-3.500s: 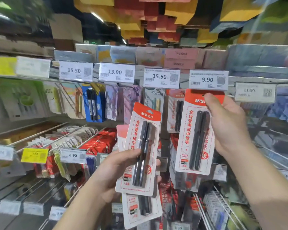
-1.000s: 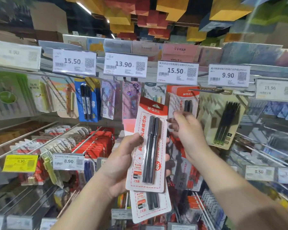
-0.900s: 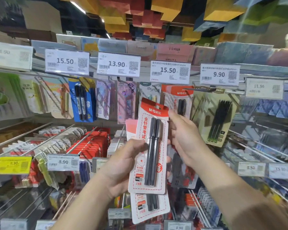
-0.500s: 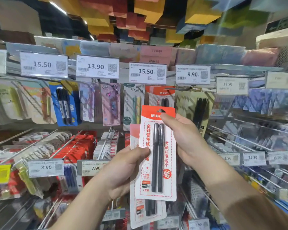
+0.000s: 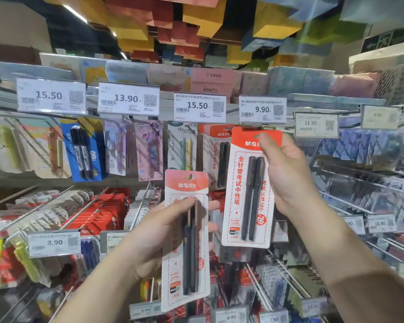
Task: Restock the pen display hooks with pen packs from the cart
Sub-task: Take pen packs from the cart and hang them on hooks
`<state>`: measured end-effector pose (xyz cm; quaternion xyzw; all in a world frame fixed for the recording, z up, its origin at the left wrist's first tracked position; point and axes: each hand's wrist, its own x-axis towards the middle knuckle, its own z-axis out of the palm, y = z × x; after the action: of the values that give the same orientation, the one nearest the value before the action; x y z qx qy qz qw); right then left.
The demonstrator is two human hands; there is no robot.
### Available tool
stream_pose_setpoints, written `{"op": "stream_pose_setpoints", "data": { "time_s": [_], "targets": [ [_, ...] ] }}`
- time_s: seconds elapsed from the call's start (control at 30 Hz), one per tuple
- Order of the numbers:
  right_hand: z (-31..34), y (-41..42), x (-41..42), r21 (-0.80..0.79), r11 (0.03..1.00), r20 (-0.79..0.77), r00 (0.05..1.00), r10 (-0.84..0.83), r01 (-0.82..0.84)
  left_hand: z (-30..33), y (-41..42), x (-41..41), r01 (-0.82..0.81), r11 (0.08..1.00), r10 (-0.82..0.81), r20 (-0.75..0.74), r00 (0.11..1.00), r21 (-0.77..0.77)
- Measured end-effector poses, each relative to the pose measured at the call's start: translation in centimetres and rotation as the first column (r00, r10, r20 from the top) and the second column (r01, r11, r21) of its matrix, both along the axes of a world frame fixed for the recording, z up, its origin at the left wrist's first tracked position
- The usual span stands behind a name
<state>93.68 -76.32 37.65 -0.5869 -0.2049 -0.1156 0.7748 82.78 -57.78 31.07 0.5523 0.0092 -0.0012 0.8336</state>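
My right hand (image 5: 287,176) pinches a red-and-white pen pack (image 5: 247,194) at its red header, thumb across the front over the hang hole and the fingers curled behind the card. The pack hangs upright with two black pens sealed in its blister, and its top edge sits just under the 9.90 price tag (image 5: 262,109). I cannot tell whether the hole is on a hook, since my thumb covers it.

My left hand (image 5: 163,231) is lower and to the left, gripping a second pen pack (image 5: 187,241) of the same kind. My thumb presses across the front near the pens and my fingertips show past the card's right edge. This pack is upright too, a little blurred, and well below the top row of tags.

Behind and between the two packs, one more matching pack (image 5: 216,155) hangs on the display under the right-hand 15.50 tag (image 5: 200,107). Left of it hang a green-topped pen card (image 5: 181,145), purple cards (image 5: 147,150) and a blue marker pack (image 5: 82,150). Farther left sit the 13.90 tag (image 5: 128,99) and another 15.50 tag (image 5: 50,95). Lower down, long wire hooks carry red packs (image 5: 98,213), with an 8.90 tag (image 5: 54,243) in front. Pastel boxes (image 5: 211,80) line the shelf above.
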Motion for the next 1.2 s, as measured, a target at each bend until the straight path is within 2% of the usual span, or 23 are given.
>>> {"op": "stream_pose_setpoints", "data": {
  "time_s": [0.13, 0.37, 0.47, 0.63, 0.97, 1.1, 1.2],
  "targets": [
    [1.0, 0.2, 0.5, -0.018, 0.999, -0.002, 1.0, -0.027, 0.027, 0.4, 0.1, 0.1, -0.002, 1.0, 0.001, -0.012, 1.0, -0.014],
    [1.4, 0.0, 1.9, 0.025, 0.999, -0.13, 0.99, 0.048, -0.045, 0.6, 1.0, 0.4, 0.047, 0.996, -0.048, -0.007, 0.999, -0.072],
    [1.0, 0.2, 2.6, -0.005, 0.999, -0.167, 0.985, 0.052, -0.053, 0.6, 1.2, 0.6, 0.054, 0.995, -0.054, -0.005, 0.999, -0.083],
    [0.5, 1.0, 3.9, -0.038, 0.999, -0.159, 0.987, -0.035, 0.029, 0.3, 1.6, 0.9, 0.065, 0.992, -0.069, -0.037, 0.997, -0.107],
    [-0.3, 4.2, 9.6, -0.106, 0.98, -0.182, 0.966, -0.184, 0.167, 0.2, 1.6, 1.3, 0.086, 0.988, -0.084, 0.016, 0.996, -0.129],
    [0.3, 5.7, 10.4, -0.104, 0.971, -0.303, 0.923, -0.238, 0.217, -0.2, 2.0, 1.1, 0.087, 0.987, -0.085, 0.014, 0.996, -0.138],
    [0.6, 6.3, 10.8, -0.073, 0.977, -0.355, 0.91, -0.213, 0.201, -0.2, 2.3, 0.7, 0.076, 0.988, -0.073, 0.024, 0.997, -0.138]
  ]
}}
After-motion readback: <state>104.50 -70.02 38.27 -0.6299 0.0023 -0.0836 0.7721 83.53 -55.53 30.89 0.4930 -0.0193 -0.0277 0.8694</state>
